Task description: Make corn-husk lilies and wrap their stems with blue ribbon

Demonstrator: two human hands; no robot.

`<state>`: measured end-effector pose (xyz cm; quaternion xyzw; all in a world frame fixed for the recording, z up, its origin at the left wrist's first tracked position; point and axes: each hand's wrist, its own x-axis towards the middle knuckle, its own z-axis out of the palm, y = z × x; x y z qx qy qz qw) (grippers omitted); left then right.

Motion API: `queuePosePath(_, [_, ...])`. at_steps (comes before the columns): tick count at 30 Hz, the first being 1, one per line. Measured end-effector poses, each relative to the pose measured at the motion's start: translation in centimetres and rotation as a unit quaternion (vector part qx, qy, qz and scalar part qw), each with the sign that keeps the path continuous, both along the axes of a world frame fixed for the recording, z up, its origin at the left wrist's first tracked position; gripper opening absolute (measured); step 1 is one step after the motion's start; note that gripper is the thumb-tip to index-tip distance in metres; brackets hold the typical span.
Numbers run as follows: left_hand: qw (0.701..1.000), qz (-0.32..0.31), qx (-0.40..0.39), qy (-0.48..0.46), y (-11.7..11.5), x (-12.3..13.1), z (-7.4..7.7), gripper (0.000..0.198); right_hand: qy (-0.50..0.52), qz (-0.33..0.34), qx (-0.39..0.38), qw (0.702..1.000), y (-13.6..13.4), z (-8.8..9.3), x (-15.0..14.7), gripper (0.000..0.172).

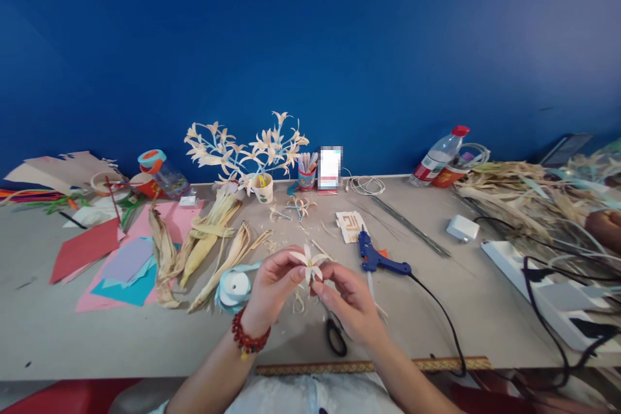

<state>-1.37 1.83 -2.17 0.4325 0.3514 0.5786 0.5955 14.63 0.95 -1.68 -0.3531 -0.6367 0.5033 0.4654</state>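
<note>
Work position: flower (309, 264) (pale, narrow petals spread) sat btwn both hands, above the tbl (169, 344), near its front edge. L hand (272, 281): thumb & index closed in a pinch on the flower, other fingers curled behind. R hand (353, 303): thumb & fingertips closed at the flower's base; lower fingers partly hidden, exact curl could not be told. L wrist carried a red bead bracelet (248, 335).

Front zone: scissors (343, 350) lay below the hands, black handle toward the person; patterned strip (291, 370) ran along the tbl edge. Just L of the L hand: pale blue ribbon roll (233, 294). Further L: corn husks (201, 252), then colored paper (126, 263) in overlapping sheets.

R side: blue glue gun (371, 259) lay w/ nozzle at the printed card (347, 225). Beyond: thin wires (412, 226), then power strip (504, 265) w/ black cords. Another person's hand (603, 228) showed at far R.

Rear zone, along the wall: paper cup (263, 191) w/ flower stems in it, pen cup (306, 180), phone (330, 168) upright w/ blurred screen, bottle (436, 158) w/ red cap
</note>
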Motion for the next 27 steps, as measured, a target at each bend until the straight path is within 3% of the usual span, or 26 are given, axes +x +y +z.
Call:
queuePosePath(8, [0.999, 0.011, -0.015, -0.027, -0.1, 0.4, 0.1, 0.011, -0.012, -0.018, 0.009, 1.000, 0.0, 0.2, -0.1, 0.019])
queuePosePath(16, [0.999, 0.033, 0.001, 0.006, -0.6, 0.9, 0.5, 0.008, -0.064, -0.049, 0.077, 0.994, 0.0, 0.1, -0.1, 0.017])
queuePosePath(22, [0.993, 0.051, 0.102, 0.043, -1.0, 0.9, 0.5, 0.004, -0.099, -0.107, 0.208, 0.967, 0.0, 1.0, 0.3, 0.005])
queuePosePath(27, [0.982, 0.071, 0.167, 0.056, -1.2, 1.4, 0.4, 0.007, -0.033, -0.134, 0.246, 0.959, -0.4, 0.7, 0.3, 0.021])
